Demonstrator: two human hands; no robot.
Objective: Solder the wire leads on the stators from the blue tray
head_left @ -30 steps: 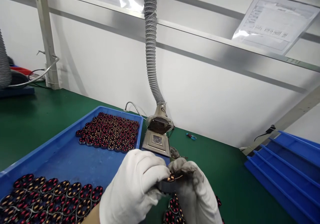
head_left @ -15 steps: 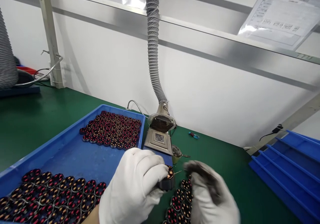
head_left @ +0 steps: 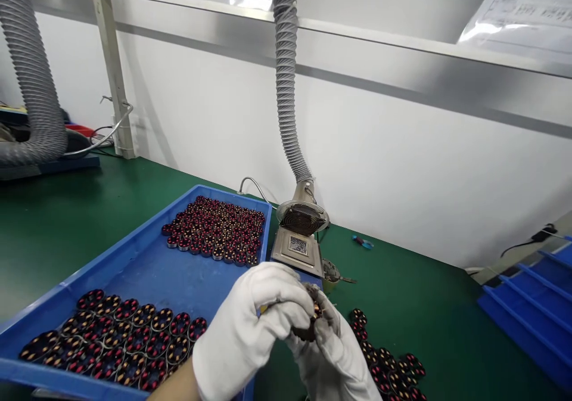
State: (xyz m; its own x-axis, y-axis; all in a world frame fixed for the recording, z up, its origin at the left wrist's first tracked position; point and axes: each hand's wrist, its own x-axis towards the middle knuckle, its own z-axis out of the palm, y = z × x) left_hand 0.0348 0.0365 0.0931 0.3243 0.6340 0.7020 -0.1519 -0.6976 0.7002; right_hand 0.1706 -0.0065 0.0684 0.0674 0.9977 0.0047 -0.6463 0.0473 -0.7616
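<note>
Both hands wear white gloves and meet in front of the metal plate. Between them is a small motor stator (head_left: 308,329), a dark ring with copper windings, partly covered by fingers. My left hand (head_left: 259,323) is closed on its left side. Dark-stained fingertips of my right hand (head_left: 333,341) wrap its right side. More stators with red and copper coils (head_left: 384,362) lie on the green table beside my right hand. In the blue tray (head_left: 147,276), stators stand in two groups, one at the far end (head_left: 218,225) and one at the near end (head_left: 134,341).
A metal plate unit (head_left: 297,249) sits under a fume hood on a grey ribbed hose (head_left: 286,73). Beside it stands a small pot (head_left: 329,273) with a tool across it. Blue-handled cutters (head_left: 363,243) lie behind. Stacked blue trays (head_left: 531,317) stand at right.
My right hand has moved left, from apart to the stator in my left hand, and its fingers have closed on it. The camera view has shifted, showing more of the left side.
</note>
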